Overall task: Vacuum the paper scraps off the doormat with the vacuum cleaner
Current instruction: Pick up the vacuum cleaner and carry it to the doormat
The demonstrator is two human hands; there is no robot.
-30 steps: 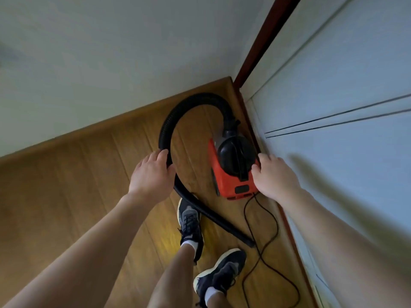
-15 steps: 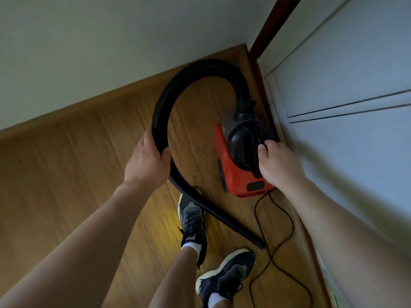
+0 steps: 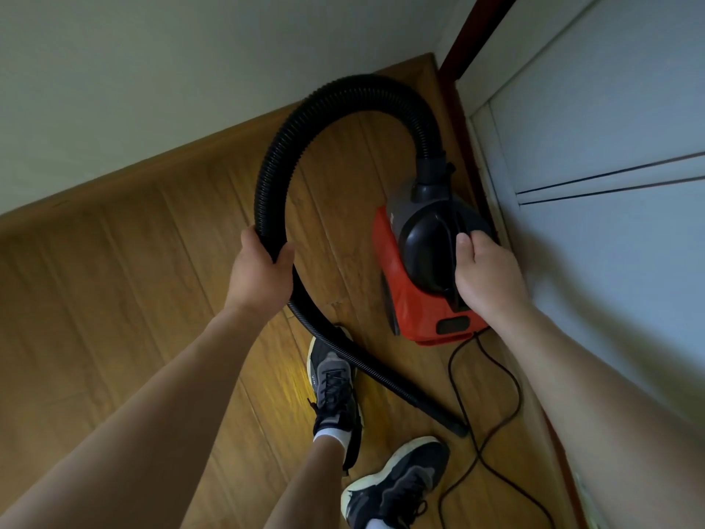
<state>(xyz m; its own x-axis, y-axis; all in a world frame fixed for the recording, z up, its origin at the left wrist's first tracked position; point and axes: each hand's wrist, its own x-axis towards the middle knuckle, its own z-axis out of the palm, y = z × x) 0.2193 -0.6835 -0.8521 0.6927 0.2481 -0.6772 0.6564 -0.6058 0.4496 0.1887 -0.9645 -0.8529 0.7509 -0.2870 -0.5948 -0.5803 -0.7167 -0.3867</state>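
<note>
L hand [image 3: 263, 273] has closed round hose [image 3: 343, 85], R hand [image 3: 488, 276] grips vacuum cleaner [image 3: 412, 303] by wall [image 3: 610, 280].

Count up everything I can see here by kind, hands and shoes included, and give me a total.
vacuum cleaner: 1
hose: 1
power cord: 1
shoes: 2, front shoe and rear shoe
hands: 2, left hand gripping the hose, right hand gripping the vacuum cleaner's handle
total: 7

A wooden plank floor [image 3: 114, 299] runs to a wooden skirting board [image 3: 152, 173] below a white wall [image 3: 152, 89] at the far left. On the right stands a pale panelled door [image 3: 610, 127], with a dark red frame post [image 3: 473, 36] in the far corner. A dark sneaker [image 3: 335, 387] with a white sock stands near the middle, and a second sneaker [image 3: 400, 486] is nearer, to its right.
</note>
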